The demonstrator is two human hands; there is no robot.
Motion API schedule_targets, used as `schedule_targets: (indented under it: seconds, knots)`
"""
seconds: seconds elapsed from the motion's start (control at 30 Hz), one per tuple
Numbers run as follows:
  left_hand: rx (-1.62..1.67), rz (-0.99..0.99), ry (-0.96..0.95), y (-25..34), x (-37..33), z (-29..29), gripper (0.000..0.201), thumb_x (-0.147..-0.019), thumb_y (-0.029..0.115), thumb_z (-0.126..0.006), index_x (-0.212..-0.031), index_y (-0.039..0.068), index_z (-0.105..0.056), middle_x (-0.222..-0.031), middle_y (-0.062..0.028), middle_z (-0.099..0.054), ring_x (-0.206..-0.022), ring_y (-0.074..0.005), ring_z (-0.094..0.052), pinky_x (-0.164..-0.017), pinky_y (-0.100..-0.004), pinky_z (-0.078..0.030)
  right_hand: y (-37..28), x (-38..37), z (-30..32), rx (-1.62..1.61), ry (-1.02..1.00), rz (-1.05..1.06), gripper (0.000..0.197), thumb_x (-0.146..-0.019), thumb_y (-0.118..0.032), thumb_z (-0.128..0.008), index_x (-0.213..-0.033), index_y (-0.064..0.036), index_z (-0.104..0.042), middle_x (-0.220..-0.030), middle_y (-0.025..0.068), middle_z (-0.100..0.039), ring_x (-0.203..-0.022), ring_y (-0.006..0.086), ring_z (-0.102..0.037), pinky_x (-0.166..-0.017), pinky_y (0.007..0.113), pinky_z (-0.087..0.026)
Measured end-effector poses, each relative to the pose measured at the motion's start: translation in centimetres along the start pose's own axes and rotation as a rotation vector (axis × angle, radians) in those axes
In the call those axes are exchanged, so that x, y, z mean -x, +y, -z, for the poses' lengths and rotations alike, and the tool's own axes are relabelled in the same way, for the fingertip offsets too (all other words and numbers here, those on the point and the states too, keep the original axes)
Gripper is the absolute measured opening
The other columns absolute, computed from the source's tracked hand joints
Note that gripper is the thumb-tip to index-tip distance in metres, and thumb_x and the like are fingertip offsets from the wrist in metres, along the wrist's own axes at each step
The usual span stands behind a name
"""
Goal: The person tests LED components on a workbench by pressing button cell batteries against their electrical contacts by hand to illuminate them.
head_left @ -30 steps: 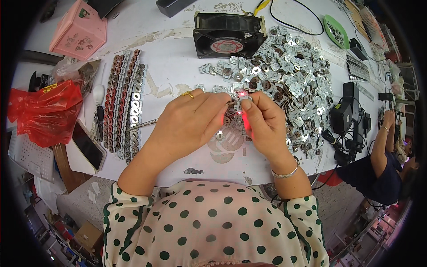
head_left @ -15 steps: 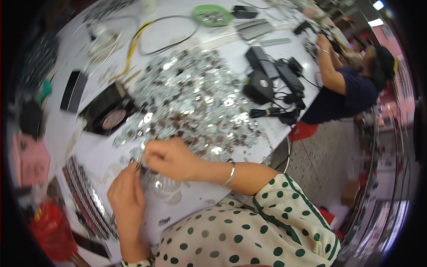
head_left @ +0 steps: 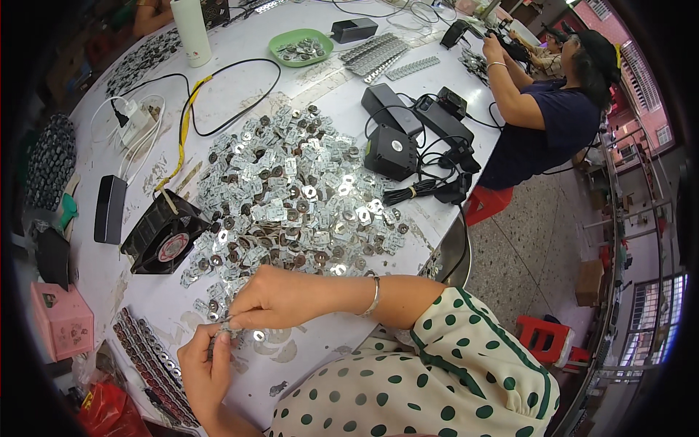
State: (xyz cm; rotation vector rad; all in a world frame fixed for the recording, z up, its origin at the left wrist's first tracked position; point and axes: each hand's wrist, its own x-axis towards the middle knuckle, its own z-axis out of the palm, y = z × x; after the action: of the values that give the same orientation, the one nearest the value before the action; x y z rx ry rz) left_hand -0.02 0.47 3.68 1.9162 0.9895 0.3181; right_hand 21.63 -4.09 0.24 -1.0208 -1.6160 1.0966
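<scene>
A broad heap of small silvery metal parts [head_left: 291,182], some with dark round discs, covers the middle of the white table. At its near edge my two hands meet, fingertips almost touching. My left hand [head_left: 204,368] is closed, pinching a small metal part [head_left: 225,332] between thumb and fingers. My right hand [head_left: 277,297] comes across from the right, its thumb and finger pinched at that same part. Whether a second piece sits in the right fingertips is hidden. Rows of joined metal parts [head_left: 149,360] lie left of my left hand.
A black fan [head_left: 166,234] stands left of the heap. Black power adapters [head_left: 393,151] with cables lie to its right. Farther back are a green bowl [head_left: 301,48] of parts and a white cylinder [head_left: 191,33]. A pink box [head_left: 64,320] is at left; a co-worker [head_left: 542,124] sits at right.
The view has shifted and sharpened, with the table's far side showing more. Both hands stay together at the heap's near edge; the right hand's fingers now point lower, toward the left fingertips.
</scene>
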Motion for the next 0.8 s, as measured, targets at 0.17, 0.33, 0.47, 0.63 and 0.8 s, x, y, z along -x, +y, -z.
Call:
schedule_targets:
  seconds: [0.17, 0.33, 0.47, 0.63, 0.8]
  knots:
    - [0.015, -0.042, -0.026, 0.5, 0.1, 0.1, 0.020, -0.097, 0.014, -0.052, -0.086, -0.001, -0.059, -0.066, -0.0051, -0.064, -0.051, -0.0075, -0.053, -0.048, -0.0226, -0.041, 0.8, 0.0, -0.3, 0.013, -0.064, 0.017, 0.023, -0.087, -0.017, -0.061, -0.072, 0.0005, -0.060, -0.057, 0.0123, -0.057, -0.047, 0.0233, -0.054, -0.049, 0.034, -0.043]
    - [0.178, 0.010, -0.149, -0.4, 0.5, 1.3, 0.017, -0.095, 0.012, -0.057, -0.088, -0.002, -0.062, -0.067, -0.0058, -0.067, -0.051, -0.0090, -0.058, -0.049, -0.0223, -0.044, -0.7, 0.1, -0.8, -0.225, -0.127, -0.137, 0.025, -0.093, -0.019, -0.058, -0.076, -0.0010, -0.059, -0.058, 0.0067, -0.059, -0.046, 0.0138, -0.054, -0.046, 0.030, -0.042]
    - [0.339, -0.087, -0.145, -0.5, 1.0, 1.2, 0.017, -0.094, 0.013, -0.057, -0.088, -0.002, -0.061, -0.068, -0.0059, -0.068, -0.050, -0.0090, -0.058, -0.049, -0.0214, -0.045, -1.6, 0.0, -0.6, -0.538, -0.222, -0.418, 0.025, -0.095, -0.020, -0.057, -0.076, -0.0037, -0.058, -0.058, 0.0011, -0.059, -0.047, 0.0076, -0.055, -0.044, 0.026, -0.043]
    - [-0.035, -0.027, 0.115, 1.3, 1.0, 0.3, 0.012, -0.094, 0.008, -0.057, -0.092, -0.002, -0.061, -0.069, -0.0100, -0.067, -0.058, -0.0129, -0.063, -0.054, -0.0259, -0.047, -0.1, 0.0, -1.4, -0.316, -0.009, -0.194, 0.026, -0.093, -0.020, -0.057, -0.074, -0.0031, -0.056, -0.057, 0.0023, -0.056, -0.048, 0.0076, -0.051, -0.046, 0.025, -0.042]
    - [-0.313, -0.261, 0.313, 0.3, 0.5, -0.7, 0.015, -0.089, 0.003, -0.060, -0.103, -0.002, -0.064, -0.079, -0.0156, -0.066, -0.066, -0.0260, -0.064, -0.061, -0.0345, -0.050, 0.5, -0.6, -1.7, 0.013, 0.150, -0.104, 0.023, -0.092, -0.016, -0.060, -0.075, -0.0019, -0.053, -0.057, 0.0003, -0.053, -0.052, 0.0045, -0.043, -0.047, 0.026, -0.038]
